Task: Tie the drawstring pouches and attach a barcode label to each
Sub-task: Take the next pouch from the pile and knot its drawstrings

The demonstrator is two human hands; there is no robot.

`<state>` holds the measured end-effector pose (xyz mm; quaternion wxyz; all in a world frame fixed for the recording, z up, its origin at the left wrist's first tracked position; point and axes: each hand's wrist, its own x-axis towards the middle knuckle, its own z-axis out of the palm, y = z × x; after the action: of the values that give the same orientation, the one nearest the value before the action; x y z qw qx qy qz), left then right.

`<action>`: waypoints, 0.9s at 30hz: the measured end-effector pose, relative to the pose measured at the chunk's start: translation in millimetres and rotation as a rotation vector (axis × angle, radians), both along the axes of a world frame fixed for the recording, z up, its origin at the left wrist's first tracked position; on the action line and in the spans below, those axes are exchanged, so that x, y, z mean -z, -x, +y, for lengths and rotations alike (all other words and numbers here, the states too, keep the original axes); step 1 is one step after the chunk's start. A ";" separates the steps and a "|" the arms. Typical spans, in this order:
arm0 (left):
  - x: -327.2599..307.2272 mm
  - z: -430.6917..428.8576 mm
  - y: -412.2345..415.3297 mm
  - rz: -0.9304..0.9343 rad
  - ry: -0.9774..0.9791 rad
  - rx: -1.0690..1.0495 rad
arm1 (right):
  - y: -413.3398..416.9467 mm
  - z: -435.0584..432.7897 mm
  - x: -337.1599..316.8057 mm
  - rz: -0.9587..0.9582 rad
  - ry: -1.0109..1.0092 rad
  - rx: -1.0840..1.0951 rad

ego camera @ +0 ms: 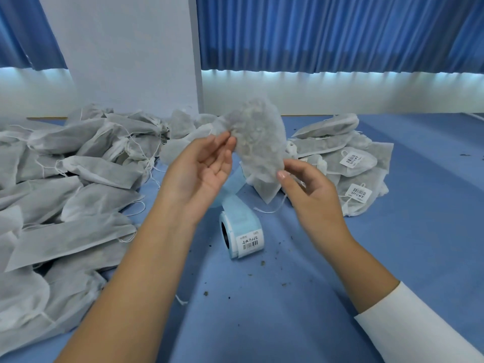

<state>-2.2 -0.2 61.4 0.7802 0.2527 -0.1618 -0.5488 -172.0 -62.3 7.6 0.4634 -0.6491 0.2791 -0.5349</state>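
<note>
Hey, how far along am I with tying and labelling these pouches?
Done: a small stack at right, two pouches showing barcode labels. In hand: one pouch, pinched by the right hand, touched by the left hand, no label visible. Left: the much bigger heap at left, none showing labels; the label roll sits between.

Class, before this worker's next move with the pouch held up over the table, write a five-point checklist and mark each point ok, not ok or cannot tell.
1. Grip on held pouch: right hand pinches its edge, left hand touches it: ok.
2. Its drawstring tied: one end dangles: cannot tell.
3. Barcode on it already: none on the side shown: cannot tell.
4. Reach to label roll, one label showing: ok.
5. Sorting: labelled pouches lie apart from unlabelled pile: ok.
</note>
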 end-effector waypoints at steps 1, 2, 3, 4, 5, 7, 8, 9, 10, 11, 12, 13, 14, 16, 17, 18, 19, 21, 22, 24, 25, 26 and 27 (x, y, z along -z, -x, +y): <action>1.8 0.8 -0.5 0.043 0.003 0.010 | 1.3 -1.0 0.5 0.018 -0.014 -0.017; 3.7 0.9 -1.0 0.088 0.006 0.023 | 1.9 -2.5 1.3 0.030 -0.042 -0.062; 5.3 1.0 -1.2 0.131 0.010 0.039 | 2.0 -3.2 1.5 0.039 -0.079 -0.112; 7.1 0.3 -0.9 0.165 0.006 0.050 | 1.3 -4.1 2.2 0.053 -0.109 -0.134; 9.2 -1.2 -0.3 0.185 -0.008 0.048 | 0.3 -3.6 1.9 0.068 -0.122 -0.128; 13.3 -4.5 0.5 0.139 -0.059 -0.013 | 0.8 -2.2 0.3 0.124 -0.090 -0.054; 15.0 -6.2 0.3 0.067 -0.094 -0.071 | 1.8 -2.4 1.1 0.156 -0.068 -0.021; 17.2 -7.5 -0.4 -0.033 -0.134 -0.134 | 3.1 -2.2 1.2 0.181 -0.057 -0.015; 18.8 -8.8 -1.5 -0.167 -0.185 -0.188 | 4.2 -1.9 1.3 0.192 -0.050 -0.027; 20.5 -9.9 -2.3 -0.339 -0.251 -0.235 | 4.5 0.0 0.4 0.200 -0.055 -0.046; 22.6 -10.7 -1.9 -0.545 -0.330 -0.290 | 4.5 1.0 1.0 0.219 -0.053 -0.070; 24.2 -9.9 -0.8 -0.770 -0.403 -0.372 | 3.5 3.1 1.4 0.247 -0.052 -0.090; 24.6 -7.2 0.9 -0.990 -0.417 -0.484 | 2.5 4.7 2.1 0.279 -0.040 -0.109; 21.3 0.2 7.6 -1.364 -0.080 -0.657 | 0.2 8.1 3.2 0.323 -0.015 -0.154; 18.0 4.1 12.5 -1.525 0.136 -0.636 | -0.5 10.6 2.2 0.326 -0.007 -0.172; 15.6 7.4 18.2 -1.659 0.279 -0.564 | -0.8 12.4 0.9 0.320 0.006 -0.187; 14.7 8.7 22.2 -1.782 0.342 -0.480 | -0.3 14.4 -1.3 0.310 0.016 -0.202; 13.3 8.9 26.8 -1.967 0.323 -0.336 | 1.6 17.1 -5.4 0.259 -0.006 -0.260; 13.8 8.7 25.8 -2.001 0.287 -0.289 | 3.0 18.0 -7.0 0.227 -0.028 -0.291; 15.2 8.5 18.3 -1.986 0.249 -0.248 | 5.4 18.5 -9.8 0.206 -0.043 -0.310; 15.5 8.3 12.8 -1.988 0.245 -0.268 | 6.3 18.6 -11.0 0.207 -0.047 -0.302; 15.6 8.1 7.3 -1.997 0.247 -0.294 | 7.2 17.3 -11.6 0.201 -0.061 -0.295; 15.5 7.8 2.7 -2.002 0.247 -0.310 | 8.2 16.0 -12.6 0.194 -0.086 -0.296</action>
<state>-4.9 7.6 45.9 0.3698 0.5316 -0.7609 0.0419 -180.2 -46.3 20.2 0.5352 -0.7112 0.2465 -0.3835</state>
